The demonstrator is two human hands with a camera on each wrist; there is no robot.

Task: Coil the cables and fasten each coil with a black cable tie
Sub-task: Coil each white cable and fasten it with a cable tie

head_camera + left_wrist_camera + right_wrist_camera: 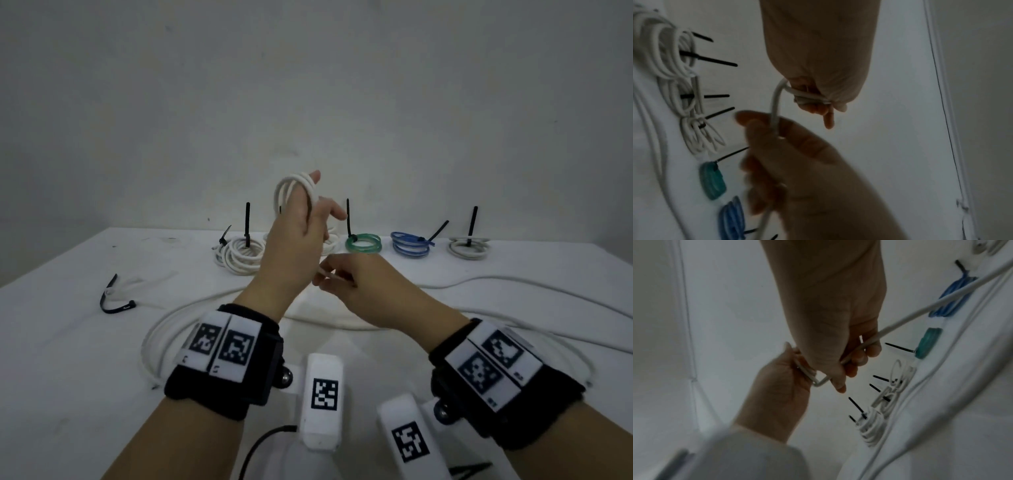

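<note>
My left hand (298, 219) is raised above the table with several loops of a white cable (289, 186) wound round its fingers; the left wrist view shows those loops (807, 97) gripped at the fingertips. Just below and to its right, my right hand (337, 277) pinches the same cable's free run (900, 321). The rest of that cable (191, 308) trails in wide curves over the white table (68, 342). A loose black cable tie (114, 303) lies at the left.
Along the table's back stand tied coils with black tie tails sticking up: white (241, 255), green (363, 244), blue (411, 245) and grey (468, 248). A bare wall rises behind them. A thin black lead (260, 445) runs from the wrist gear near me.
</note>
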